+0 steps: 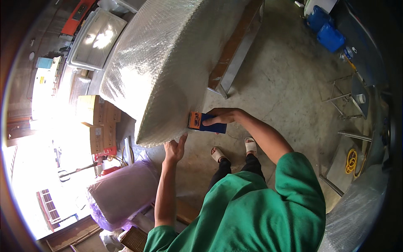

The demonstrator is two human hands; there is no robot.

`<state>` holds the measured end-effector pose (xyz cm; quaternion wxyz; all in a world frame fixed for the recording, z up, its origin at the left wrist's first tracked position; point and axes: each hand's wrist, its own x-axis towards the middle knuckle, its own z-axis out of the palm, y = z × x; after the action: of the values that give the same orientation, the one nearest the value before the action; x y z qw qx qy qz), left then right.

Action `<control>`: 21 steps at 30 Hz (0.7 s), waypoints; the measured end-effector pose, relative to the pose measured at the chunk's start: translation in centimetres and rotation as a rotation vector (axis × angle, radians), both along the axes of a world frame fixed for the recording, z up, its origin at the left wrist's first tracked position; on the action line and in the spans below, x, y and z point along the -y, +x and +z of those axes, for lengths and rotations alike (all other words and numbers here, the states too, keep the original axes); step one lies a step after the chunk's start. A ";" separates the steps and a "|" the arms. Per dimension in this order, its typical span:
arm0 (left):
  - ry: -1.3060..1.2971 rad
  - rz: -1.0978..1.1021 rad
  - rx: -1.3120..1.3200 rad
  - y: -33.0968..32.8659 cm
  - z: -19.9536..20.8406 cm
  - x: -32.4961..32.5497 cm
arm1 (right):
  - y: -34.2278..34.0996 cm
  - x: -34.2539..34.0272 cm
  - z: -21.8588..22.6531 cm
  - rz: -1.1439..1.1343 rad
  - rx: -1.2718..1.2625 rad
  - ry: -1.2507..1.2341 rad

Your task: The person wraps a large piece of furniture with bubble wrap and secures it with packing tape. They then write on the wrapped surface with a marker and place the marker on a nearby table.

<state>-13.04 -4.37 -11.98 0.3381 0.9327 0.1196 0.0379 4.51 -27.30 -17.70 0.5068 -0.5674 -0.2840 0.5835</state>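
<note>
A large, long object wrapped in clear bubble wrap (168,84) fills the upper middle, its near end toward me. My right hand (219,115) is closed around a flat blue box-like thing with an orange printed end (194,120), held against the near right side of the wrap. Its exact kind I cannot make out. My left hand (174,149) grips the near lower edge of the bubble wrap, thumb up and fingers curled in, partly hidden by the wrap.
A metal-legged table (235,50) stands beneath the wrapped object. Cardboard boxes (98,122) and a purple-wrapped bundle (124,193) lie to the left. At the right are blue jerrycans (329,35), a folding stool (348,98) and a coiled yellow hose (351,161).
</note>
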 end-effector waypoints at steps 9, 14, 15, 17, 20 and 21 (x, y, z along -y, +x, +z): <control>0.177 0.191 0.138 -1.4 -2.6 -0.1 | -2.9 -1.3 -10.7 -0.080 0.195 -0.185; 0.545 -0.133 0.586 -4.3 -4.4 6.6 | -3.4 -0.7 -10.7 -0.083 0.256 -0.235; 0.600 -0.413 0.505 -5.0 -3.8 7.3 | -3.6 -0.7 -10.7 -0.078 0.298 -0.251; 0.814 -0.557 0.089 -1.6 -3.5 7.1 | -3.2 -0.6 -9.6 -0.004 0.322 -0.348; 1.708 -0.865 -0.139 1.3 -2.8 3.7 | -2.5 -1.1 -7.7 0.024 0.435 -0.438; 1.980 -1.006 -0.127 1.8 -2.3 3.3 | -2.1 -1.4 -7.2 0.021 0.485 -0.458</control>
<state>-11.22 -7.62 -14.32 -0.5855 0.7331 -0.3383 -0.0728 2.37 -25.94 -24.87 0.2778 -0.7861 -0.2637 0.4851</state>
